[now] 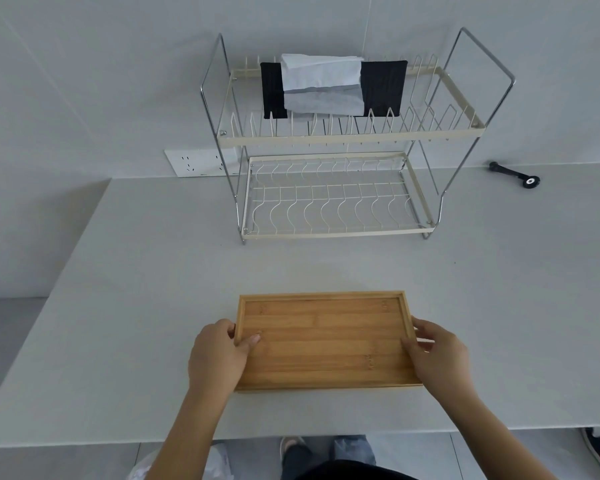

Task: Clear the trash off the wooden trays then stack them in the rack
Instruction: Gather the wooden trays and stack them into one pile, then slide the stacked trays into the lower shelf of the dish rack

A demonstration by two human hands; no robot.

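Observation:
A bare wooden tray lies flat on the grey counter, near its front edge. My left hand grips the tray's left rim, thumb inside on the tray floor. My right hand holds the right rim the same way. No trash shows on the tray. Behind it stands a two-tier wire dish rack. Its lower tier has nothing in it. On the upper tier rests a black tissue pack with white tissues sticking out.
A black handled tool lies on the counter at the far right by the wall. A white wall socket sits left of the rack. The counter's front edge runs just below the tray; a white bag shows on the floor.

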